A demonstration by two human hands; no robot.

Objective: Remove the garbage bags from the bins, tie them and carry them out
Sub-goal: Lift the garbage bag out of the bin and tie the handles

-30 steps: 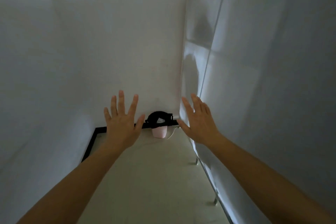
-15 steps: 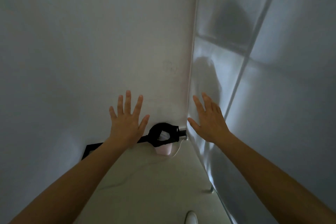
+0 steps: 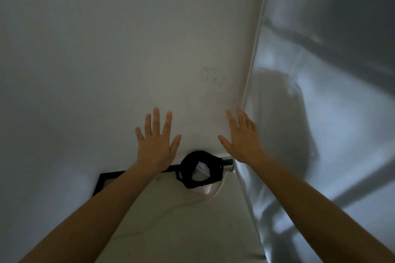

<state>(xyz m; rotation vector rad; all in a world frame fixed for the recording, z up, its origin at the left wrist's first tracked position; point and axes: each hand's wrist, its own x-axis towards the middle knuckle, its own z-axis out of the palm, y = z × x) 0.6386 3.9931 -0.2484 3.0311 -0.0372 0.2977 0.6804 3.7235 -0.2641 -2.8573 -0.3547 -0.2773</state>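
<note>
A small pink bin [image 3: 202, 189] stands on the floor at the foot of the far wall, tucked into the corner beside a tall, glossy white cabinet [image 3: 320, 134]. A black garbage bag [image 3: 201, 168] lines it, the thin plastic folded over the rim in a crumpled, roughly round collar. Inside the opening sits something pale and creased, perhaps paper [image 3: 200, 174], though the light is too dim to be sure. A thin white cord [image 3: 177, 204] trails in loose curves across the smooth, off-white floor [image 3: 181, 230] and bends round the bin's base. A black skirting strip [image 3: 111, 176] runs along the bottom of the matt, plain wall [image 3: 128, 49], passing behind the bin. Above the bin two bare arms reach forward. The left hand [image 3: 155, 147] is spread flat, fingers wide apart, palm facing away, holding nothing. The right hand [image 3: 241, 141] is likewise spread and empty, its fingers closer together, next to the cabinet's edge. Neither hand touches the bag; both hang above and to either side of it.
</note>
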